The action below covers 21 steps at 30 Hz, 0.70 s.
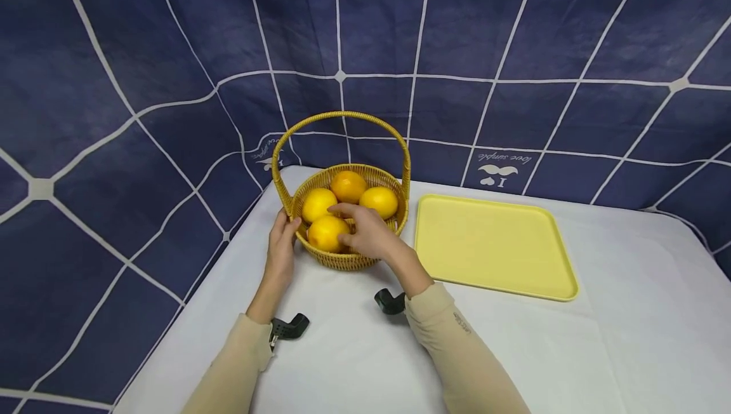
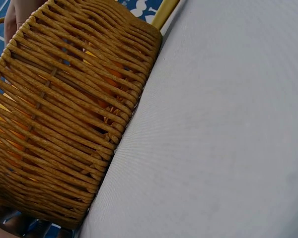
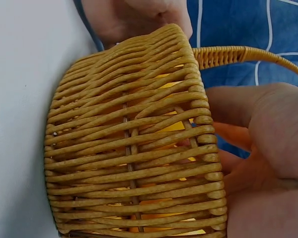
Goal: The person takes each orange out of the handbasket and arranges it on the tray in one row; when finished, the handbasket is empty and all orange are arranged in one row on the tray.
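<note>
A wicker basket (image 1: 342,263) with a tall arched handle stands on the white cloth, holding yellow lemons and one orange (image 1: 348,186). At the basket's left side my left hand (image 1: 280,249) grips the wall, its thumb at the rim and the fingers along the outside. My right hand (image 1: 368,233) reaches over the near right rim into the basket. Its thumb and fingers hold the front lemon (image 1: 327,233); part of their contact is hidden. Behind that fruit lie another lemon (image 1: 318,204) on the left and a lemon (image 1: 379,200) on the right.
A yellow rectangular tray (image 1: 493,246) lies flat just right of the basket. Behind the table hangs a dark blue cloth (image 1: 457,39) with white lines. Black wrist mounts (image 1: 291,327) show at both sleeves.
</note>
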### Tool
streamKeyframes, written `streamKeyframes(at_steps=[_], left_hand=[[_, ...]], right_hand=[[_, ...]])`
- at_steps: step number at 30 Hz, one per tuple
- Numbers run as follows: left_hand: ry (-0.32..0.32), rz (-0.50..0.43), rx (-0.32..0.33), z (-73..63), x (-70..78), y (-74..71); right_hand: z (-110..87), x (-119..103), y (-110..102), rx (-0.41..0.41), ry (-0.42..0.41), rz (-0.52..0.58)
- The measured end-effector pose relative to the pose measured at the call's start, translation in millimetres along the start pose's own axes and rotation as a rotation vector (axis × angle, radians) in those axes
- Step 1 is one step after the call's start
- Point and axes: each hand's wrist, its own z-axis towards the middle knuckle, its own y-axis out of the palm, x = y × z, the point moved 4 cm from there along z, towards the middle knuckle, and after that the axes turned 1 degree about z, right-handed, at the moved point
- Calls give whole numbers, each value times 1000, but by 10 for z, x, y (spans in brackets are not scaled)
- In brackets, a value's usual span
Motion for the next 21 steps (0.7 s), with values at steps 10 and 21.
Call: streamKeyframes(at_steps=[10, 21], left_hand=[[11, 5, 7, 13, 14, 13], [-7, 4, 19, 2, 21, 21]], right_hand=[[123, 47, 4, -98, -28, -76], [251, 172, 3, -222, 18, 104]])
